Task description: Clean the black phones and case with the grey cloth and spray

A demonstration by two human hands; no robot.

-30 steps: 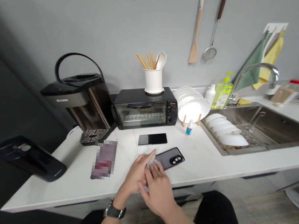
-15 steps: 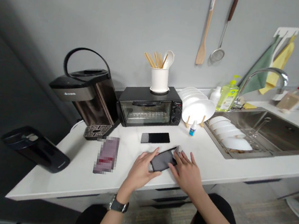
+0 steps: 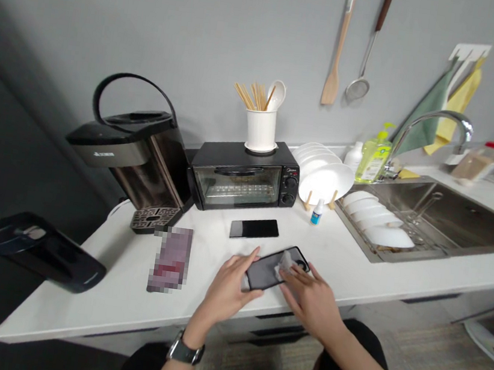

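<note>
A dark grey phone case (image 3: 265,269) with a black rim and a round camera opening lies slanted near the counter's front edge. My left hand (image 3: 228,283) grips its left end, thumb and fingers at opposite edges. My right hand (image 3: 312,294) presses a crumpled white wipe (image 3: 284,264) onto the case beside the camera opening; its fingers partly hide the wipe. Just behind, a black phone (image 3: 254,228) lies flat, screen up. A small white bottle with a blue label (image 3: 316,213) stands behind my right hand.
A toaster oven (image 3: 243,175) carries a white utensil holder (image 3: 261,129). Left are a water dispenser (image 3: 140,165), a dark bin-like container (image 3: 42,252) and a pixelated purple item (image 3: 172,257). White plates (image 3: 326,183) and a sink (image 3: 474,218) with bowls (image 3: 388,235) lie right.
My right hand has moved the wipe from the case's far right corner inward, left and nearer to me. The camera opening now shows. My left hand keeps its grip.
</note>
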